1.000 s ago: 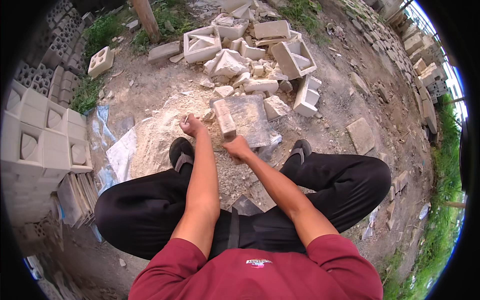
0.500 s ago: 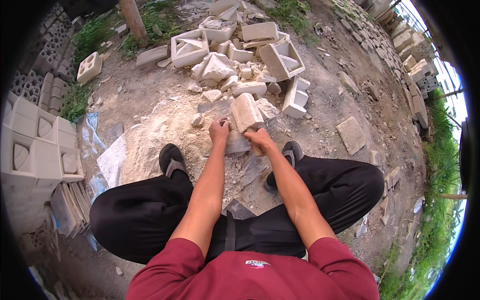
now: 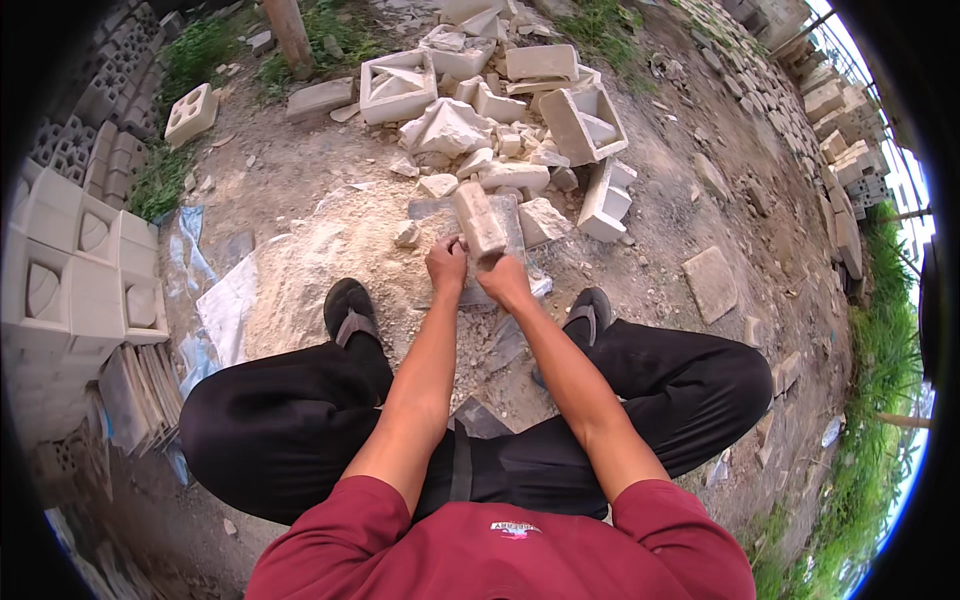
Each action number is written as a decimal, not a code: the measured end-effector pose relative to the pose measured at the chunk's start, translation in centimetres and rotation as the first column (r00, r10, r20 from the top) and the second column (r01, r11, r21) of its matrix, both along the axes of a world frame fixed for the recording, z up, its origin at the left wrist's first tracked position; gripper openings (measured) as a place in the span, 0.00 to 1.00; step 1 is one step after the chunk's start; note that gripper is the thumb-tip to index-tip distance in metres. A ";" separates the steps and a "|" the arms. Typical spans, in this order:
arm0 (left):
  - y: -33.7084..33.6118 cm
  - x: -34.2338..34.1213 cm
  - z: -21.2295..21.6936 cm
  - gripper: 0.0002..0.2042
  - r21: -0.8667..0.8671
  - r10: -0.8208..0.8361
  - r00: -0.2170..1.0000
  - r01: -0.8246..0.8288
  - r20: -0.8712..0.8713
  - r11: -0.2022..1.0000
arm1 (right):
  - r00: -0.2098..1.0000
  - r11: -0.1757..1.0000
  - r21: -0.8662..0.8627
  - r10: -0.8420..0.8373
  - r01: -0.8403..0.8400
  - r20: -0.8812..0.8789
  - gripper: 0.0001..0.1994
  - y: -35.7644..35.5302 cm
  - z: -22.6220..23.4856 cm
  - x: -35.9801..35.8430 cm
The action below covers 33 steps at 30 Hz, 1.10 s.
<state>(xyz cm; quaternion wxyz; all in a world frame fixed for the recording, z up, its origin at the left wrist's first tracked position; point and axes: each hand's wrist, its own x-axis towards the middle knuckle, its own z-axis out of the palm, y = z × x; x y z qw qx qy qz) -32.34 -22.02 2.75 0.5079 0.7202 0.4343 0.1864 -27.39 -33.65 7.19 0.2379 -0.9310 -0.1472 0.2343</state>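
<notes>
My right hand [image 3: 504, 280] is wrapped round the handle of a mallet with a thick, dusty, block-shaped head [image 3: 480, 220]. Over a flat grey slab [image 3: 512, 235] on the ground, the head points away from me. Left of it, my left hand [image 3: 446, 265] is closed with the fingers pinched together. What it pinches, if anything, is too small to make out. Beside that hand spreads a heap of pale crushed powder [image 3: 310, 265] with a small stone lump [image 3: 407, 234] on it.
Broken cream blocks [image 3: 450, 130] pile up beyond the slab. Stacked moulded blocks [image 3: 90, 270] and thin boards [image 3: 140, 395] stand at left. A square flat stone [image 3: 710, 284] lies at right. My feet flank the work spot; grass [image 3: 880, 400] edges the far right.
The mallet head has swung slightly left and looks narrower, showing more of the slab. Both hands remain close together. The whole view has shifted slightly.
</notes>
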 end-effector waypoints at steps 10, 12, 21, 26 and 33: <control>0.8 -0.5 -1.5 0.18 -0.157 0.183 0.962 -0.153 0.200 0.976 | 0.996 0.943 0.333 -0.041 0.011 0.084 0.24 2.5 2.7 -0.2; 1.6 -0.2 -2.9 0.20 -0.213 0.249 0.936 -0.198 0.249 0.957 | 0.992 0.935 0.354 -0.027 -0.019 0.125 0.25 2.8 2.1 -1.2; 1.1 0.7 -5.5 0.39 -0.566 0.170 0.733 0.334 0.659 0.754 | 0.997 0.991 0.110 0.068 -0.071 0.032 0.24 2.5 2.0 -0.1; 0.9 1.1 -3.3 0.44 -0.689 0.319 0.785 0.180 0.531 0.702 | 0.992 0.984 0.180 -0.018 -0.004 0.122 0.26 2.4 2.5 -1.5; 1.8 0.0 -2.7 0.46 -0.618 0.200 0.710 0.396 0.675 0.679 | 0.993 0.993 0.031 0.117 -0.117 -0.024 0.24 3.0 3.2 -0.7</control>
